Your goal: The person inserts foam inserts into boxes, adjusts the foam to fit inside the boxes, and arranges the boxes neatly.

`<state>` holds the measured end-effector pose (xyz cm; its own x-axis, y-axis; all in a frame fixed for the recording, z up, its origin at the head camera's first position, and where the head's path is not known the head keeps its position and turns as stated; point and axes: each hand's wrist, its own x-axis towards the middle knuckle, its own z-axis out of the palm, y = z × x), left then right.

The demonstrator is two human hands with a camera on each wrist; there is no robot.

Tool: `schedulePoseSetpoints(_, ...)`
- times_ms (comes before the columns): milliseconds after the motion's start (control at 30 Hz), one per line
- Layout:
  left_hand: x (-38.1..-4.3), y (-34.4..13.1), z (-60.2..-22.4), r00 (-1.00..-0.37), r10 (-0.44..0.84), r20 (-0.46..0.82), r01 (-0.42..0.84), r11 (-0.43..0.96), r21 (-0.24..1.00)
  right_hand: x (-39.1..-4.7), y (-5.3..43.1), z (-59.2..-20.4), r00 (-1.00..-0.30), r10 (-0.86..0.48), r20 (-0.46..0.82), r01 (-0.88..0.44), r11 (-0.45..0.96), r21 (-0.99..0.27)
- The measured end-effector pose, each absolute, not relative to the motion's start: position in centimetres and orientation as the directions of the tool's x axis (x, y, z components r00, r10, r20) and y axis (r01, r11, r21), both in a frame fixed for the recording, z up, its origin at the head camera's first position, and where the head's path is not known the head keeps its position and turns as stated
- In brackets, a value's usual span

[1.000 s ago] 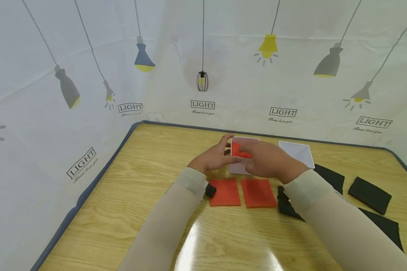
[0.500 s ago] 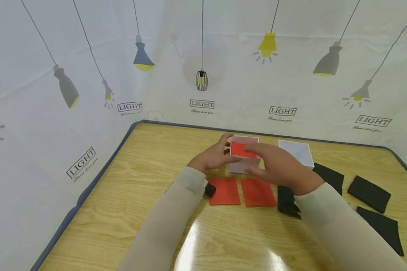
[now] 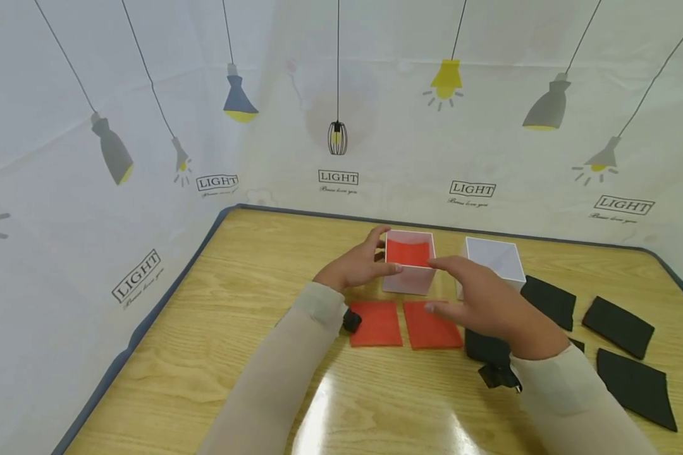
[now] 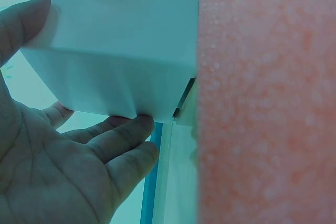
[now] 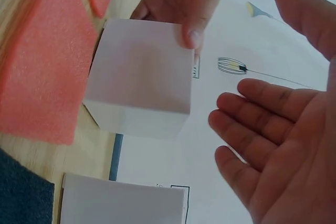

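My left hand holds a white open-topped box at its left side, thumb near the front rim and fingers along the side wall. In the left wrist view its fingertips touch the box. Inside lies a red foam-like sheet, slightly bowed. My right hand is just right of that box, fingers extended, thumb apart; its palm is bare in the right wrist view. Two flat red squares lie side by side in front of the box, the right one partly under my right thumb.
A second white open box stands to the right. Several black squares lie on the right of the wooden table, some partly behind my right hand and wrist. A white cloth printed with lamps hangs behind the table's blue edge.
My right hand has drawn out of the box, moving right and toward me, leaving the red sheet inside. My left hand has stayed on the box.
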<state>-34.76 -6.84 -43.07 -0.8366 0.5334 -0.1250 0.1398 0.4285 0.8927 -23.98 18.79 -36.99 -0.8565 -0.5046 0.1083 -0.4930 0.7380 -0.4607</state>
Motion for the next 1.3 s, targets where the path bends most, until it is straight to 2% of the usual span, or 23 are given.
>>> schedulePoseSetpoints(433, -34.8, -6.7, -43.3, -0.838, 0.530, -0.132, 0.113, 0.404, 0.908, -23.1, 19.7, -37.3, -0.880, -0.472, 0.054, -0.427, 0.735, -0.526)
schedulePoseSetpoints(1300, -34.7, -6.8, -43.2, -0.832, 0.541, -0.121, 0.116, 0.383, 0.916, -23.6, 20.9, -38.1, -0.882, -0.448, -0.149, -0.341, 0.822, -0.456)
